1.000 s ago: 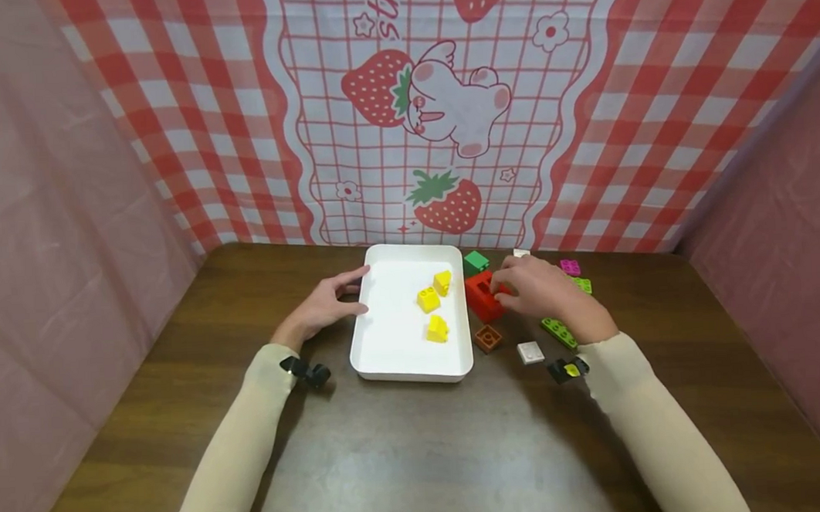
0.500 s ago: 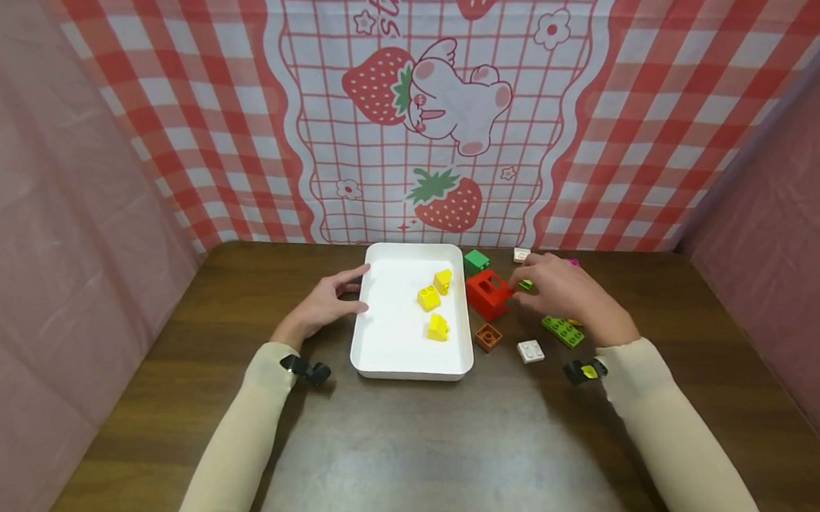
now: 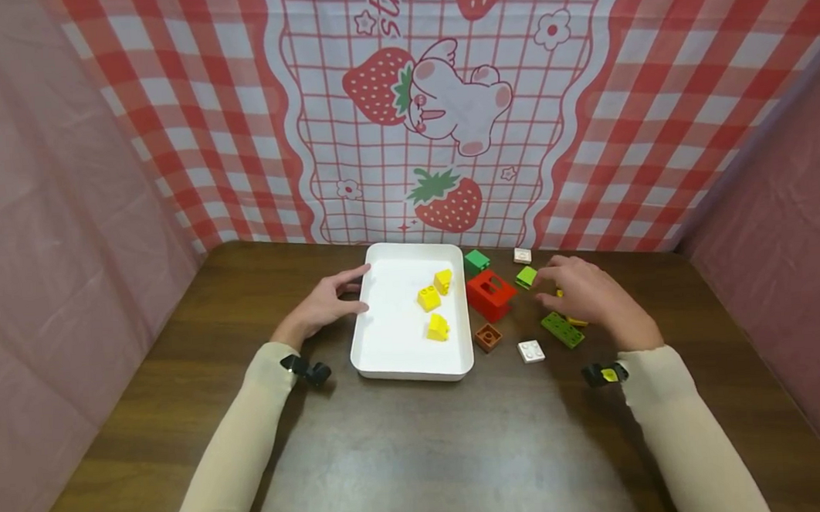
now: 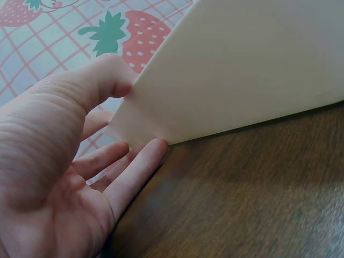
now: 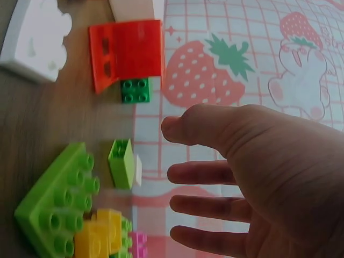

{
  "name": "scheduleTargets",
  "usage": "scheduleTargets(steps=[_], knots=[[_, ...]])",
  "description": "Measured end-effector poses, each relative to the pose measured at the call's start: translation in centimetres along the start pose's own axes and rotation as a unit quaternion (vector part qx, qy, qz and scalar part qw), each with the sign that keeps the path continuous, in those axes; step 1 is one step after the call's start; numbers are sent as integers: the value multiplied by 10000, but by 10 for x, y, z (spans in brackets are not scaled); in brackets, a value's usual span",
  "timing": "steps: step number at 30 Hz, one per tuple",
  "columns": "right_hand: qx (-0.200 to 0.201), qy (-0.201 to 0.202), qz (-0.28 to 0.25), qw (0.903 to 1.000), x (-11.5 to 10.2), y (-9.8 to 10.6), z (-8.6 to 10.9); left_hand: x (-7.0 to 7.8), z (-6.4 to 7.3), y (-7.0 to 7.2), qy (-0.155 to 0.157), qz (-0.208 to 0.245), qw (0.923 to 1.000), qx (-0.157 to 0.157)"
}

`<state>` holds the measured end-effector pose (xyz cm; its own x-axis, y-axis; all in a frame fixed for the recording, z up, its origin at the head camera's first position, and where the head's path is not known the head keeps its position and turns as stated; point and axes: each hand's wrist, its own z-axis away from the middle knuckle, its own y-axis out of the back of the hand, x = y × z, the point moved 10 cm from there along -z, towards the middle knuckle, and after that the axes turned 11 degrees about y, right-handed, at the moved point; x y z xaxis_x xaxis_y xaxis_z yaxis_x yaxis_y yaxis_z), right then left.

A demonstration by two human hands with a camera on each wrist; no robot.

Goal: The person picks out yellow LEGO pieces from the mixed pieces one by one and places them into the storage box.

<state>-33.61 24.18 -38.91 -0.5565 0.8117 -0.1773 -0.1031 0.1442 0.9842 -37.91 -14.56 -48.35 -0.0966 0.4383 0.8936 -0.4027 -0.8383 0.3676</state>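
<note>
My left hand (image 3: 322, 307) rests its spread fingertips against the left side of a white tray (image 3: 391, 371). In the left wrist view, fingers (image 4: 137, 169) touch the tray's outer wall (image 4: 231, 70) low by the tabletop. Three yellow building bricks (image 3: 428, 298) lie in the tray. My right hand (image 3: 582, 289) hovers with nothing in it, fingers extended in the right wrist view. Below it are a long green brick (image 3: 562, 331) and a yellow brick (image 5: 99, 234), partly hidden in the head view. A small lime brick (image 3: 526, 278) lies just left of its fingertips.
Beside the tray's right wall sit a red window-like block (image 3: 490, 294), a dark green brick (image 3: 476, 262) and a brown brick (image 3: 488, 337). White bricks lie nearer (image 3: 530, 351) and at the back edge. A pink brick (image 5: 138, 244) shows in the right wrist view. A checked cloth (image 3: 237, 141) hangs behind.
My right hand has moved right, away from the red block, which is now fully uncovered along with the lime brick. The left hand and tray stay put.
</note>
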Motion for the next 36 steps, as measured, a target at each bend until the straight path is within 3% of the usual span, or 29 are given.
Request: scheduleTargets(steps=[10,36], knots=[[69,-252,-12,9997,28,7,17,1,1,0,31,27,10000,2],[-206,-125,-47,9997,40,-17,10,1,2,0,58,-14,10000,7]])
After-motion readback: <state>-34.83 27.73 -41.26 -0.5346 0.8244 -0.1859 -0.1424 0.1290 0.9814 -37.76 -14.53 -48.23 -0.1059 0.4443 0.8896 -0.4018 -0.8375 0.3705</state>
